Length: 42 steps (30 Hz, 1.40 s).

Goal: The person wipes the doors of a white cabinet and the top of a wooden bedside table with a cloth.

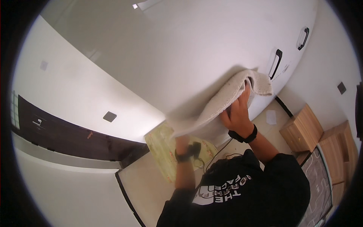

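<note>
A thick, cream, fleecy cloth like a small mat (pixel 227 92) is held up, bent and folded over at its upper right end, against a glossy white cabinet front (pixel 181 49). My right hand (pixel 239 113) grips it at the fold, with its fingers tucked under the edge and a black band on the wrist. At the cloth's lower left end is my left hand (pixel 182 143). Motion smears it, and its fingers cannot be made out. That end of the cloth is blurred too. A black band with a dark block sits on the left wrist.
Two black handles (pixel 277 63) stick out from the cabinet front at the right. A pale green patterned mat (pixel 160 145) lies on the floor below my left hand. Cables (pixel 217 153) run near my body. Wooden furniture (pixel 302 128) stands at right, a dark door (pixel 75 132) at left.
</note>
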Each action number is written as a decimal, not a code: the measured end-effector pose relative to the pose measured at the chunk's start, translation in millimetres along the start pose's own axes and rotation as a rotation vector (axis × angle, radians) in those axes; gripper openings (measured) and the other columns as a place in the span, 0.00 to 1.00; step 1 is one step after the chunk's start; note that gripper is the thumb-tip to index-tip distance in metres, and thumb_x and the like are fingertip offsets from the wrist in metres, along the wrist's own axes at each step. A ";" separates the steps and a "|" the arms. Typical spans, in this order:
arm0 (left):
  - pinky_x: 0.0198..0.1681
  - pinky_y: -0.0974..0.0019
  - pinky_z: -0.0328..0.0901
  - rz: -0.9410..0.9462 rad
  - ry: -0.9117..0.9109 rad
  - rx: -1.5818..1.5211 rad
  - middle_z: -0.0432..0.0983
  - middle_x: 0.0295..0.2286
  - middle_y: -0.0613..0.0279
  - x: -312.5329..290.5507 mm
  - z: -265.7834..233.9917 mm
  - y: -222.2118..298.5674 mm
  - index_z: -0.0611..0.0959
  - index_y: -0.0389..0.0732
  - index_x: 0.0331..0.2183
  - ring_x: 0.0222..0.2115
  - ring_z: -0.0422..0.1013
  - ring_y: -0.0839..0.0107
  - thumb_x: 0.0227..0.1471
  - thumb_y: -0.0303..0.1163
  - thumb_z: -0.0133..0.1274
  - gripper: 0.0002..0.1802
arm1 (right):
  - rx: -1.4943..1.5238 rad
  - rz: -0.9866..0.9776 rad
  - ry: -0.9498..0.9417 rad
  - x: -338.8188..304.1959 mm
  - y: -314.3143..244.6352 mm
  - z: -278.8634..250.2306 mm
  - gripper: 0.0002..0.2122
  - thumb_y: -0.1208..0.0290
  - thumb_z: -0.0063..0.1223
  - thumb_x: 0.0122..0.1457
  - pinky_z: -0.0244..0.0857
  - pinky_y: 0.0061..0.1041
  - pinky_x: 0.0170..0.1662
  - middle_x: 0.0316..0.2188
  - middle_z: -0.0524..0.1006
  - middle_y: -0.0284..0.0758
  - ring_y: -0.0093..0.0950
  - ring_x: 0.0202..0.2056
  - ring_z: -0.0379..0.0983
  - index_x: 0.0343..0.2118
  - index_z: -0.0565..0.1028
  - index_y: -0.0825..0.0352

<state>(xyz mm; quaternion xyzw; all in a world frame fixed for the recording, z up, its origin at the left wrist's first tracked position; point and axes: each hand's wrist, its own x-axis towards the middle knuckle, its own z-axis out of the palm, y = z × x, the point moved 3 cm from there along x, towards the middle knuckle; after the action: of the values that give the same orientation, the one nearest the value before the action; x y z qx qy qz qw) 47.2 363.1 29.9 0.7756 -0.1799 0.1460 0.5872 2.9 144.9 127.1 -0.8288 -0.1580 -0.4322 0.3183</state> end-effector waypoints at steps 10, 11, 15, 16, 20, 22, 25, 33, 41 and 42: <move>0.57 0.62 0.45 0.091 -0.098 0.068 0.44 0.57 0.46 17.5 2.5 6.5 0.43 0.30 0.57 0.55 0.50 0.58 0.50 0.26 0.39 0.36 | -0.075 -0.052 0.204 7.9 -11.9 7.2 0.31 0.76 0.42 0.43 0.31 0.51 0.57 0.56 0.40 0.64 0.59 0.57 0.37 0.55 0.52 0.72; 0.58 0.62 0.44 0.114 -0.114 0.066 0.43 0.57 0.46 32.3 4.4 9.8 0.43 0.30 0.57 0.55 0.50 0.58 0.50 0.26 0.39 0.36 | -0.084 -0.052 0.192 17.7 -16.2 5.6 0.31 0.76 0.42 0.43 0.31 0.51 0.57 0.56 0.40 0.64 0.59 0.57 0.37 0.55 0.52 0.72; 0.58 0.63 0.43 0.032 -0.104 -0.113 0.41 0.58 0.45 73.3 -6.3 4.9 0.41 0.31 0.57 0.56 0.50 0.58 0.47 0.22 0.40 0.39 | 0.055 0.003 0.275 38.0 -42.7 8.2 0.33 0.75 0.39 0.44 0.19 0.47 0.59 0.59 0.35 0.57 0.53 0.61 0.25 0.57 0.49 0.71; 0.58 0.64 0.43 -0.003 -0.099 -0.173 0.40 0.58 0.45 74.9 -7.4 1.9 0.41 0.31 0.57 0.56 0.50 0.58 0.46 0.21 0.40 0.40 | 0.092 0.031 0.283 37.0 -46.9 9.9 0.33 0.75 0.38 0.44 0.18 0.46 0.59 0.60 0.33 0.56 0.51 0.61 0.23 0.58 0.48 0.72; 0.57 0.60 0.47 0.148 -0.114 -0.147 0.37 0.58 0.44 56.8 6.4 19.3 0.41 0.35 0.58 0.57 0.46 0.57 0.48 0.24 0.40 0.39 | 0.005 0.098 0.184 -2.5 -51.1 34.1 0.32 0.73 0.39 0.46 0.18 0.47 0.58 0.59 0.32 0.59 0.53 0.60 0.23 0.58 0.48 0.73; 0.57 0.58 0.48 0.052 -0.074 -0.081 0.36 0.58 0.42 50.9 10.2 12.4 0.44 0.34 0.57 0.57 0.45 0.54 0.50 0.25 0.41 0.37 | -0.045 0.074 0.155 -31.8 -46.1 47.7 0.33 0.74 0.40 0.46 0.20 0.50 0.58 0.58 0.33 0.60 0.56 0.60 0.25 0.58 0.47 0.71; 0.56 0.61 0.49 -0.042 -0.086 -0.237 0.43 0.56 0.46 50.3 21.4 -7.0 0.40 0.36 0.58 0.55 0.50 0.58 0.54 0.35 0.38 0.37 | -0.143 0.025 0.102 -57.0 -47.4 61.0 0.34 0.77 0.41 0.46 0.25 0.55 0.56 0.57 0.35 0.63 0.62 0.58 0.30 0.59 0.45 0.67; 0.60 0.64 0.40 0.299 0.055 -0.250 0.36 0.59 0.52 120.9 6.9 18.5 0.39 0.37 0.58 0.59 0.39 0.60 0.56 0.32 0.34 0.33 | -0.275 0.049 0.141 -6.9 -86.7 43.3 0.35 0.82 0.46 0.47 0.33 0.51 0.57 0.57 0.38 0.62 0.60 0.58 0.37 0.59 0.46 0.66; 0.61 0.61 0.30 0.237 0.017 -0.249 0.33 0.58 0.45 135.0 7.3 24.0 0.42 0.30 0.57 0.60 0.31 0.56 0.52 0.27 0.36 0.34 | -0.307 0.140 0.236 4.0 -95.2 35.2 0.35 0.76 0.53 0.49 0.38 0.46 0.57 0.58 0.40 0.57 0.54 0.58 0.39 0.58 0.46 0.65; 0.61 0.61 0.30 0.212 0.013 -0.228 0.33 0.58 0.45 130.3 13.9 9.1 0.41 0.29 0.57 0.60 0.31 0.56 0.52 0.27 0.37 0.35 | -0.324 0.153 0.210 -5.6 -90.0 38.3 0.36 0.75 0.54 0.49 0.38 0.45 0.57 0.58 0.40 0.57 0.54 0.59 0.38 0.59 0.45 0.64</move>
<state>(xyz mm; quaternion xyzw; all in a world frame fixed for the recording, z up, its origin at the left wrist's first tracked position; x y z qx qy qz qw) 159.6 333.4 91.0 0.6796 -0.2725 0.1907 0.6539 -25.1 237.7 141.5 -0.8291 0.0111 -0.5107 0.2272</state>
